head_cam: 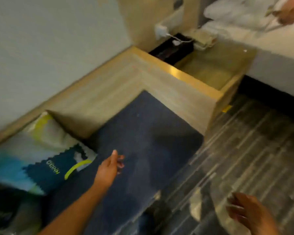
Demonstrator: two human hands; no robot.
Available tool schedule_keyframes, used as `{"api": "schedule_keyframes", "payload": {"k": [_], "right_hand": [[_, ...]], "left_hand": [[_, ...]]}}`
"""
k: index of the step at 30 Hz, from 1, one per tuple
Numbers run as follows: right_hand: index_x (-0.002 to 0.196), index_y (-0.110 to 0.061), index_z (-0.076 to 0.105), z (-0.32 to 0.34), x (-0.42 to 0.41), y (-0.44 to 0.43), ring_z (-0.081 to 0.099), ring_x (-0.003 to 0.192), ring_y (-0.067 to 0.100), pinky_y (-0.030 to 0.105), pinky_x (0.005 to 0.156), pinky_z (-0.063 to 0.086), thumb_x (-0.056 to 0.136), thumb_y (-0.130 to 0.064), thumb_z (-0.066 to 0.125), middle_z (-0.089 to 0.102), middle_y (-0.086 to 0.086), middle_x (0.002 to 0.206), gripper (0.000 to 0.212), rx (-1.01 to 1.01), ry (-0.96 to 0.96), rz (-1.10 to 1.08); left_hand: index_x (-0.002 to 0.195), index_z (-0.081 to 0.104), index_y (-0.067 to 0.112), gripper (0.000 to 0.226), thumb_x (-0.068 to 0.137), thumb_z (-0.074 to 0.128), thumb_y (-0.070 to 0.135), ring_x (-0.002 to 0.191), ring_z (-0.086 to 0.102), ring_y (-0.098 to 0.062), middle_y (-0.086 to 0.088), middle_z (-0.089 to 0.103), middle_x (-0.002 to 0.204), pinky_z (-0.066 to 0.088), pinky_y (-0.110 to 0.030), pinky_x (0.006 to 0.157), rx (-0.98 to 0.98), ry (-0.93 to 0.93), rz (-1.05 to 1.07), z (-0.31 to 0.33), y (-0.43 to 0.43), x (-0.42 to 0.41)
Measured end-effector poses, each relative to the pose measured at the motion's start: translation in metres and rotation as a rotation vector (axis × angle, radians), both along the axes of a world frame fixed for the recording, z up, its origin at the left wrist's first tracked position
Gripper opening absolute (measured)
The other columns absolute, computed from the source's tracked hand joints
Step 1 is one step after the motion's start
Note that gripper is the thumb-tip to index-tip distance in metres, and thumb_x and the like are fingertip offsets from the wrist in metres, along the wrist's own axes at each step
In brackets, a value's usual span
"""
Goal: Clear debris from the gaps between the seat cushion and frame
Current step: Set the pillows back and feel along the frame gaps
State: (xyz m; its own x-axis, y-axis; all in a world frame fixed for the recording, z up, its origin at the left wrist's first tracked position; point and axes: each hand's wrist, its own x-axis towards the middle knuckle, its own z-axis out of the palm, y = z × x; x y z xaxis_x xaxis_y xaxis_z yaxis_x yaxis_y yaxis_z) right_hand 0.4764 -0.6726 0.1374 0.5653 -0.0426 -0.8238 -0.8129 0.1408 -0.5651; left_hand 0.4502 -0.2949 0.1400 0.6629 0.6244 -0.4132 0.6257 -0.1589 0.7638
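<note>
Head view: the left hand (pixel 111 164), fingers loosely spread and holding nothing, reaches over the dark blue seat cushion (pixel 143 141). Its gap with the pale wood-grain frame (pixel 109 99) runs ahead along the back edge. The right hand (pixel 246 212) hangs open, farther off, above striped carpet (pixel 253 141).

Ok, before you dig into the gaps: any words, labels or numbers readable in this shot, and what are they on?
Printed pillow: yellow lettering, upside down and blurred; it looks like "NINJO", but that reading is uncertain.
Yellow tag low on the wooden frame: too blurred to read.
Nothing else carries legible text.
</note>
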Motion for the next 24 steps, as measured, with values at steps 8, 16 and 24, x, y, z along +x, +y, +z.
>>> {"api": "schedule_keyframes", "payload": {"k": [8, 16, 24], "right_hand": [[0.089, -0.008, 0.055, 0.004, 0.072, 0.264, 0.057, 0.065, 0.033, 0.034, 0.057, 0.044, 0.096, -0.012, 0.044, 0.060, 0.018, 0.078, 0.014, -0.140, -0.115, 0.609], [0.112, -0.012, 0.059, -0.002, 0.077, 0.534, 0.066, 0.082, 0.023, 0.033, 0.062, 0.054, 0.093, -0.024, 0.052, 0.066, 0.006, 0.098, 0.024, -0.200, -0.423, 1.003], [0.120, -0.025, 0.053, -0.020, 0.092, 0.720, 0.056, 0.102, 0.009, 0.025, 0.080, 0.048, 0.082, -0.052, 0.059, 0.054, 0.002, 0.133, 0.048, -0.116, -0.662, 1.237]], "left_hand": [[0.082, 0.063, 0.022, 0.036, 0.098, 0.039, 0.043, 0.084, 0.064, -0.031, -0.010, 0.069, 0.086, 0.049, -0.044, 0.085, 0.255, 0.060, 0.350, 0.031, 0.223, -0.113], [0.138, 0.040, 0.009, 0.059, 0.091, 0.054, 0.040, 0.124, 0.049, -0.032, -0.013, 0.051, 0.138, 0.039, -0.043, 0.106, 0.180, -0.039, 0.834, 0.012, 0.415, -0.158], [0.142, 0.037, 0.024, 0.088, 0.070, 0.068, 0.063, 0.125, 0.050, -0.023, 0.000, 0.048, 0.143, 0.039, -0.045, 0.107, -0.162, -0.301, 1.024, -0.026, 0.528, -0.167]]}}
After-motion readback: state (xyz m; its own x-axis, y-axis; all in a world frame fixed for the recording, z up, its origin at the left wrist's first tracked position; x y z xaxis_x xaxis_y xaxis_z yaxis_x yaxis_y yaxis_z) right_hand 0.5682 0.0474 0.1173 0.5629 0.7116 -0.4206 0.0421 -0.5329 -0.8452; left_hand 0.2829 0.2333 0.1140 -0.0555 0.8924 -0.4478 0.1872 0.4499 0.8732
